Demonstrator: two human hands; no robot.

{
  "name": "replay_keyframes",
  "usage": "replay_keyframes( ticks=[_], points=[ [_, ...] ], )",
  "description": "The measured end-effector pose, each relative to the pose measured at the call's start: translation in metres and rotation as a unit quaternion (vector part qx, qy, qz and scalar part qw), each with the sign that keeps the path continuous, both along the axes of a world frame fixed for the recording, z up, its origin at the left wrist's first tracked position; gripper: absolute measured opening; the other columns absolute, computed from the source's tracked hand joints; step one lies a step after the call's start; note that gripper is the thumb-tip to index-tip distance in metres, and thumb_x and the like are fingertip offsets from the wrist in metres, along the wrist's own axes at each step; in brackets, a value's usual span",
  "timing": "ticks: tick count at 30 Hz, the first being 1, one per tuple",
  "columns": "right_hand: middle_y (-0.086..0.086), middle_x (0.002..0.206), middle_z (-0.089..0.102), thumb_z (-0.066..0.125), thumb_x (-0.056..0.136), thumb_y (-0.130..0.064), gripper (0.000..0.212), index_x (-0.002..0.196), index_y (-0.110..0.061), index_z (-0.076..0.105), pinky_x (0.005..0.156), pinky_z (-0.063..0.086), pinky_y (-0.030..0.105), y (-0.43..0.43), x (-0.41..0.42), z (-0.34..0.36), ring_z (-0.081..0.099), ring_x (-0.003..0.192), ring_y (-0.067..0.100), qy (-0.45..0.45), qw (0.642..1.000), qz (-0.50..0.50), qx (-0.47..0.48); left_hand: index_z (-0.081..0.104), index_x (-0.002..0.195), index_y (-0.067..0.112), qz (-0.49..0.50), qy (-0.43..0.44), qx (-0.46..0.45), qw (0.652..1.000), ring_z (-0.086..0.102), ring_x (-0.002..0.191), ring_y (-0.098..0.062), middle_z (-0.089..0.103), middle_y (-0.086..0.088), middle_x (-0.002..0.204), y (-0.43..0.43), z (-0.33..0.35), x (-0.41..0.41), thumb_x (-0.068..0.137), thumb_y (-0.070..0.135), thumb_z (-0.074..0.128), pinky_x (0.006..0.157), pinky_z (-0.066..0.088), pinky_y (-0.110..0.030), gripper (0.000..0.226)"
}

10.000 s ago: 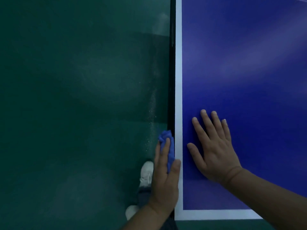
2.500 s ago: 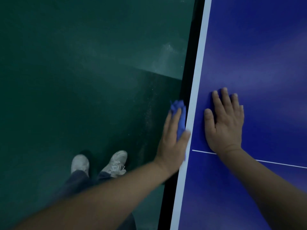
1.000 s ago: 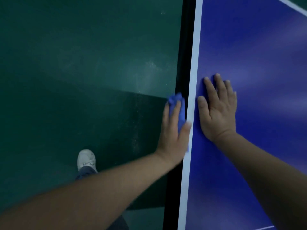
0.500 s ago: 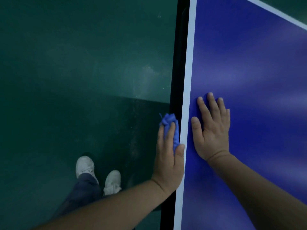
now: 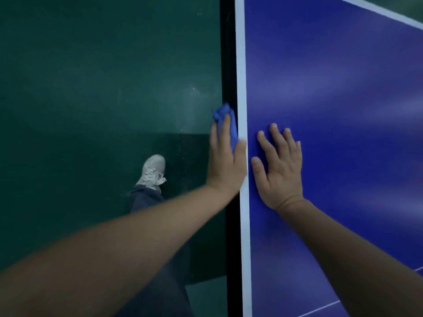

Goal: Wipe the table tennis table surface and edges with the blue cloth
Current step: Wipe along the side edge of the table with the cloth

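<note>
Tabletop (image 5: 332, 88) bears flat right hand (image 5: 278, 170); straight-fingered left hand (image 5: 225, 161) seemingly presses cloth (image 5: 222, 112) to edge (image 5: 227, 65).

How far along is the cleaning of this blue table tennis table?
Looks done: the table's dark side edge back to the near corner, wiped ten seconds ago. In hand: the left hand presses the crumpled blue cloth against that edge; the right hand rests flat on the blue top. Left: the edge ahead, probably the top.
</note>
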State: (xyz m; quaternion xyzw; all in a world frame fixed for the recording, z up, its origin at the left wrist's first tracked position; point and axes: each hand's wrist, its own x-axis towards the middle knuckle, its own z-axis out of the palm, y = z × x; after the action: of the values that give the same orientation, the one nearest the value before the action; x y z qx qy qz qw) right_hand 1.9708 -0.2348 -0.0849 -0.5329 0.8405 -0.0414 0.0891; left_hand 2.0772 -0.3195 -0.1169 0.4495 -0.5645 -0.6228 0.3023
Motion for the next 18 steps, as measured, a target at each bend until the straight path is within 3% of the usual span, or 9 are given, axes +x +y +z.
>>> replay_keyframes(
  ticks=[5,7,11,13,15,18],
  points=[
    [0.003,0.162,0.030,0.040,0.098,-0.047,0.058,0.150,-0.022,0.043,0.121,0.013,0.059,-0.002,0.001,0.002,0.016,0.153,0.031,-0.021,1.000,-0.009,0.012,0.018,0.153,0.027,-0.038,-0.009,0.017,0.999,0.007,0.155,-0.012,0.011,-0.004,0.166,0.038,-0.001,0.020,0.100,0.023,0.044,0.122,0.010,-0.018,0.059],
    [0.004,0.159,0.036,0.041,0.099,-0.045,0.055,0.147,-0.021,0.048,0.121,0.018,0.055,-0.012,-0.005,0.004,0.022,0.151,0.031,-0.022,1.000,-0.005,0.000,0.017,0.152,0.027,-0.043,-0.011,0.024,0.999,0.005,0.155,-0.009,0.008,-0.005,0.166,0.012,-0.001,0.006,0.100,0.028,0.042,0.120,0.009,-0.014,0.058],
    [0.010,0.157,0.039,0.033,0.106,-0.038,0.052,0.147,-0.010,0.048,0.124,0.016,0.040,-0.085,-0.047,0.010,0.026,0.150,0.033,-0.022,0.998,0.053,-0.033,0.023,0.157,0.015,-0.018,-0.006,0.001,1.000,0.008,0.150,-0.004,0.009,-0.002,0.164,-0.071,-0.009,-0.036,0.101,0.014,0.045,0.114,0.005,-0.005,0.060],
    [0.012,0.160,0.032,0.031,0.106,-0.036,0.054,0.151,-0.008,0.040,0.125,0.010,0.037,-0.138,-0.072,0.011,0.019,0.152,0.035,-0.011,0.998,0.063,-0.028,0.024,0.158,0.013,-0.007,-0.012,0.014,1.000,0.011,0.152,-0.011,0.010,-0.009,0.167,-0.123,-0.010,-0.060,0.104,0.012,0.047,0.108,0.002,0.001,0.059],
    [0.008,0.166,0.020,0.026,0.106,-0.039,0.058,0.157,-0.013,0.028,0.125,0.003,0.035,-0.191,-0.098,0.011,0.006,0.155,0.031,-0.012,0.999,0.047,-0.007,0.025,0.158,0.016,0.008,-0.013,0.040,0.999,0.014,0.152,-0.017,0.012,-0.011,0.166,-0.168,-0.007,-0.080,0.105,0.015,0.047,0.107,0.005,-0.003,0.058],
    [-0.001,0.169,0.005,0.022,0.107,-0.041,0.057,0.160,-0.021,0.016,0.126,0.000,0.040,-0.251,-0.127,0.006,-0.005,0.155,0.026,-0.015,0.999,0.027,0.034,0.026,0.158,0.023,0.026,0.001,0.040,0.999,0.017,0.147,-0.004,0.015,-0.005,0.166,-0.187,-0.003,-0.087,0.105,0.018,0.048,0.105,0.009,-0.001,0.058]
  ],
)
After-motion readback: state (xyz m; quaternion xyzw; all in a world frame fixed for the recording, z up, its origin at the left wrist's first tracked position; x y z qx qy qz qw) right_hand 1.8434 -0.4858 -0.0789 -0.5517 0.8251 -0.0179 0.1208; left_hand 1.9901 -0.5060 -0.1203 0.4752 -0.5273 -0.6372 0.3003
